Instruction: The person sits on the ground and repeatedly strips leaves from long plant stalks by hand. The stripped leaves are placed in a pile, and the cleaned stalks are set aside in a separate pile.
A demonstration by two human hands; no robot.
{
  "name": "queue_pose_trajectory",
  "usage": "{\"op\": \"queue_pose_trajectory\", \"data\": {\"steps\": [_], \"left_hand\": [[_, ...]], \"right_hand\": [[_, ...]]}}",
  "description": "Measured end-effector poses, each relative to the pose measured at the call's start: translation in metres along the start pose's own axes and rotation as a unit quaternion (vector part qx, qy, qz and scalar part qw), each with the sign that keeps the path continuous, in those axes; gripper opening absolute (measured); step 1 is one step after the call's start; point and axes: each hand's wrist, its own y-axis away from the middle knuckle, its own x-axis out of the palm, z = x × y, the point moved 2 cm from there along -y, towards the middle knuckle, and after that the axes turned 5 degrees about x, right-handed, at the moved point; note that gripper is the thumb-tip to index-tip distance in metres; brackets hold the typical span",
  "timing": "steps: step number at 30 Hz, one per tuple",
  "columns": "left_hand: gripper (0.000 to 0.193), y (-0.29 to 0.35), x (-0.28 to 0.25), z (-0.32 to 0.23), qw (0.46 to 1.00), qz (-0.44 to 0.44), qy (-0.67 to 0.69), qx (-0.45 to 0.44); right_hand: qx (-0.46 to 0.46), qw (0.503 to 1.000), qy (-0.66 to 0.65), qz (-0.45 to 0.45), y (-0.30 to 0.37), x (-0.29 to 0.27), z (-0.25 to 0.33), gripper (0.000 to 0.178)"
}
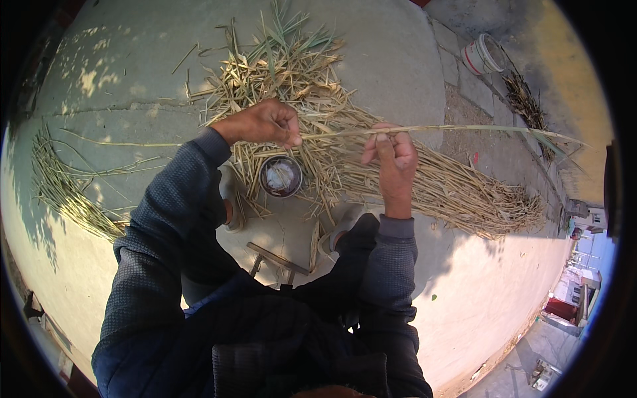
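Note:
A long, thin, pale-green reed stalk (458, 127) stretches sideways in front of me, its leafy tip far to the right. The fingertips of my left hand (275, 123) pinch it near the middle of the view. Thumb and fingers of my right hand (395, 162) close on the same stalk farther right. Another slim stalk (126, 142) runs left from behind my left wrist; whether it joins the held one is hidden. Below my left hand stands a round metal bowl (300, 184) holding something whitish. Beneath both hands lies a heap of dry straw-coloured husks and leaves (279, 79).
A thick bundle of dry stalks (464, 196) lies to the right, and a greener bundle (66, 189) to the left. At the far right stand a white bucket (483, 54) and dark twigs (524, 99). Near my feet is a small wooden-topped piece (277, 257) with metal legs.

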Motion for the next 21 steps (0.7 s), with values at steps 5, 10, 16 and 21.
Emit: {"op": "queue_pose_trajectory", "data": {"steps": [5,10,16,21], "left_hand": [[0.019,-0.003,0.003,0.005,1.0,0.003,-0.002,0.013],[0.021,-0.003,0.002,0.005,0.999,0.021,-0.024,0.007],[0.018,-0.004,0.01,0.001,0.997,-0.044,-0.038,0.048],[0.019,-0.005,0.013,-0.002,0.958,-0.137,-0.232,0.096]], "right_hand": [[-0.018,0.999,0.027,-0.002,0.002,0.001,0.001,0.017],[-0.019,1.0,0.021,-0.008,0.002,0.001,0.0,0.017],[-0.007,0.997,0.006,-0.074,0.001,0.006,-0.007,0.011],[0.093,0.982,-0.032,-0.164,-0.005,0.005,-0.017,0.008]]}}
